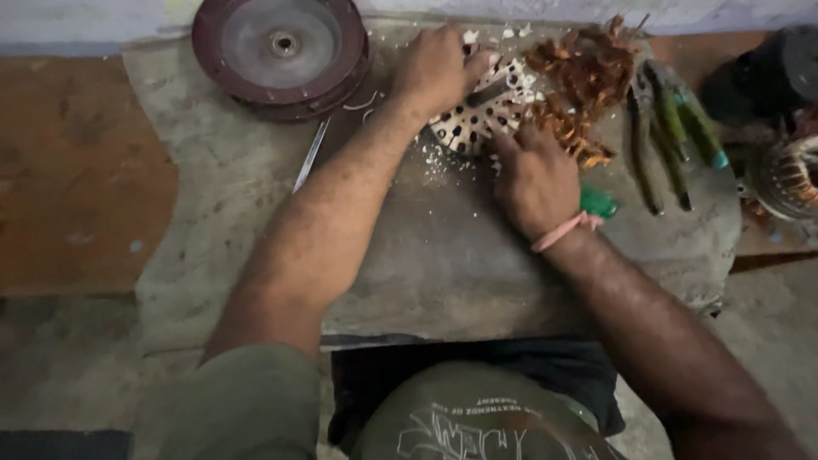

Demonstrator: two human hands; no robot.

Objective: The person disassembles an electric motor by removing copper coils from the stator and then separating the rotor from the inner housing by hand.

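Left hand: the left hand [436, 68] is reaching to the far side of the worktop [426, 247], fingers curled over the far edge of the round perforated metal core [481, 115] and pressing on it.
Right hand: the right hand [535, 175] is lying on the near right edge of the same core, fingers bent down onto it; whether it is pinching anything there, I cannot tell. A pink band [564, 230] is circling its wrist.
Core: it is sitting flat on the far middle of the worktop, between the two hands, its ring of dark holes showing where the hands are not covering it.
Copper wire: a tangled heap of copper wire [584, 77] is lying just right of the core, touching its edge and crowding the right hand's fingers.
White scraps: pale bits [439, 158] are lying scattered around the core's near left side.
Pliers: green-handled pliers and cutters [669, 128] are lying right of the wire heap.
Green handle: a green tool handle [599, 203] is peeking out behind the right wrist, mostly hidden.
Round cover: a dark red round metal cover [281, 51] is sitting at the far left.
Metal strip: a thin blade-like strip [311, 155] is lying left of the left forearm.
Wound coil: a second coil with copper windings [788, 179] is sitting at the far right edge.
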